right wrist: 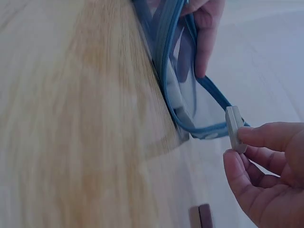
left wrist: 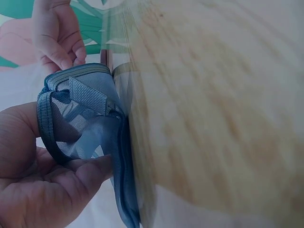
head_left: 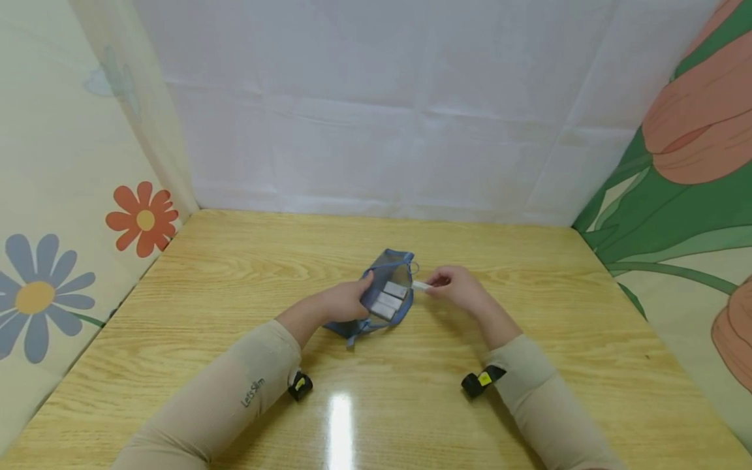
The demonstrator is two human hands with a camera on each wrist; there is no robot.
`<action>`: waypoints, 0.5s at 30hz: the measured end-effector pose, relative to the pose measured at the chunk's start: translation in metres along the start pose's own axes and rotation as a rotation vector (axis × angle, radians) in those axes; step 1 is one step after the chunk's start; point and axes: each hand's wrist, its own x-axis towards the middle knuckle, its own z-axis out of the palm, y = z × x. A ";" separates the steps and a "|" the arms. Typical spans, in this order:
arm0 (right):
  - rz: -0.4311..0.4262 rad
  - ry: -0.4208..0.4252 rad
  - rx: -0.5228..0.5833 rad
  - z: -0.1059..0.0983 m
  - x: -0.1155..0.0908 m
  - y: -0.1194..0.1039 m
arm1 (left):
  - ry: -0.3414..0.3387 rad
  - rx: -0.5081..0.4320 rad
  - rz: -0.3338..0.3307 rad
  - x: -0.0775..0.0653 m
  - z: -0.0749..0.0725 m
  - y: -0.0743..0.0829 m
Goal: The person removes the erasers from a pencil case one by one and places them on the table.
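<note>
A blue mesh zip pouch (head_left: 376, 261) lies on the table with its mouth open. My left hand (head_left: 345, 301) grips the pouch's near left side, thumb at the rim, as the left wrist view also shows. Inside the pouch lie three pale rectangular blocks (head_left: 386, 305) side by side. Just beyond the pouch's right edge, my right hand (head_left: 461, 287) pinches a small whitish block (right wrist: 233, 127) between thumb and fingers. In the right wrist view this block overlaps the pouch's zipped rim (right wrist: 213, 92); whether they touch cannot be told.
Near the right hand, a dark reddish block (right wrist: 205, 216) stands on the table, partly cut off by the frame. The wooden table (head_left: 235, 254) meets a white cloth (head_left: 364, 130) at the back. Flower-patterned cloths (head_left: 53, 163) hang at both sides.
</note>
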 end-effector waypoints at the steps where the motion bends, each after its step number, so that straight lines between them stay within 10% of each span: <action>1: -0.002 0.000 -0.005 -0.003 0.000 0.002 | -0.001 -0.002 0.000 0.000 0.000 0.000; 15: 0.112 0.061 0.023 -0.029 -0.007 0.027 | 0.000 0.007 -0.004 -0.001 0.000 0.001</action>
